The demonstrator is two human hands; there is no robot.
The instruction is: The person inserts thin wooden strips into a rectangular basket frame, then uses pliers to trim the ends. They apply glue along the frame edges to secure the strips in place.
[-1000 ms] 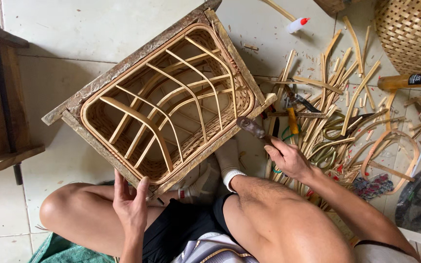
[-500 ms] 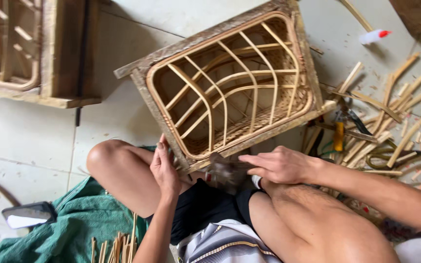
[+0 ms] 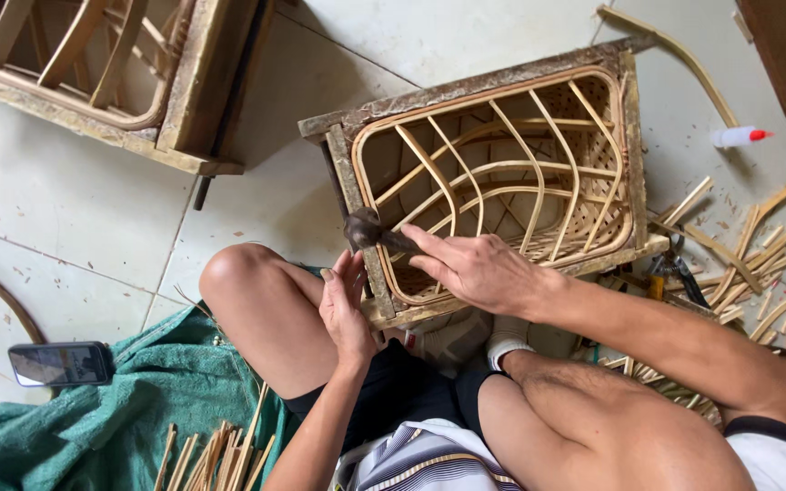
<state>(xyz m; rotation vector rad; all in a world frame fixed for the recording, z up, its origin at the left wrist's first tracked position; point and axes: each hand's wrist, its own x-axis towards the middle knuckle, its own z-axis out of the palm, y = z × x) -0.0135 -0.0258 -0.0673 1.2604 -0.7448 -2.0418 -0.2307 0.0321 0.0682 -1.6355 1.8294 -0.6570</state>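
Hands at the centre of the frame, on a square wooden frame with curved rattan ribs (image 3: pixel 502 173) lying on the pale tiled floor (image 3: pixel 75 209). Right hand (image 3: pixel 475 268) grips a small dark-headed hammer (image 3: pixel 370 232), fingers wrapped around its handle, head against the frame's left rail. Left hand (image 3: pixel 346 309) steadies that rail, fingers pressed together and flat along it. Green cloth (image 3: pixel 120 409) lower left, loose rattan strips (image 3: pixel 766 245) far right
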